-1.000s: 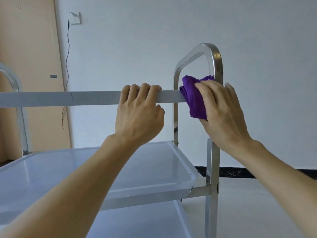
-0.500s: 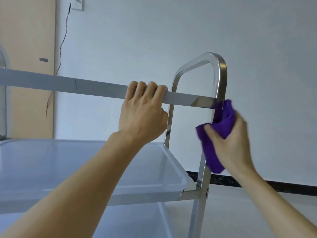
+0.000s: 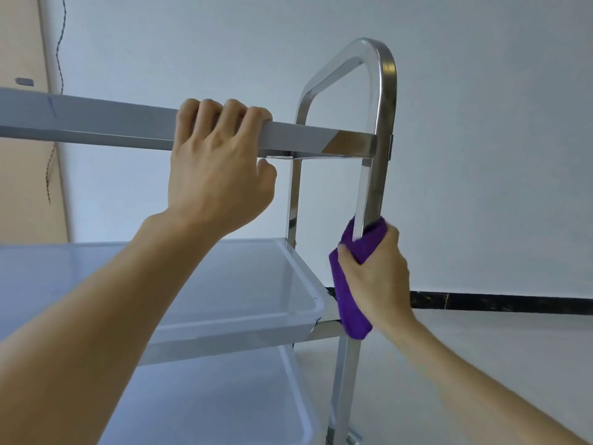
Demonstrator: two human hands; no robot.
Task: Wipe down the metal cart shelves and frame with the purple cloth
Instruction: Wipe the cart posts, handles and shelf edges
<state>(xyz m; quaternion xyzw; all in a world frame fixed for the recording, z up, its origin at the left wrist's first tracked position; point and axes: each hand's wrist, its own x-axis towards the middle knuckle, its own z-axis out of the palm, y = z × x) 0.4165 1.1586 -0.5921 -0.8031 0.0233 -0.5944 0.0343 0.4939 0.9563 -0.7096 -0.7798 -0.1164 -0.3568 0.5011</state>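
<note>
Surroundings: a pale wall (image 3: 481,123) stands behind the cart, with a dark baseboard strip (image 3: 500,301) along its foot to the right of the post. A thin black cord (image 3: 59,36) hangs down the wall far to the left of the post, beside a tan door (image 3: 22,155).
In the way: the left forearm crosses in front of the upper tray; the top rail (image 3: 96,123) cuts across the view above it.
Left hand (image 3: 218,168): clenched over the top rail, fingers curled over its upper edge, well to the left of the post.
Right hand (image 3: 377,277): grasping the purple cloth (image 3: 348,300) and wrapping it round the post (image 3: 373,184), below the joint where rail meets post.
Purple cloth: bunched round the post just above the upper tray's corner, its lower end hanging down past the cross bar there.
Upper tray (image 3: 298,277): a translucent white bin left of the post (nothing visible inside it).
Lower tray (image 3: 295,396): a second white bin beneath, also showing no contents.
Handle loop (image 3: 369,49): shiny metal, arching over the top of the post.
Hard to make out: the post under the cloth is covered, the right fingertips are hidden behind it, and the cart's left end and foot are cut off by the frame edge.
</note>
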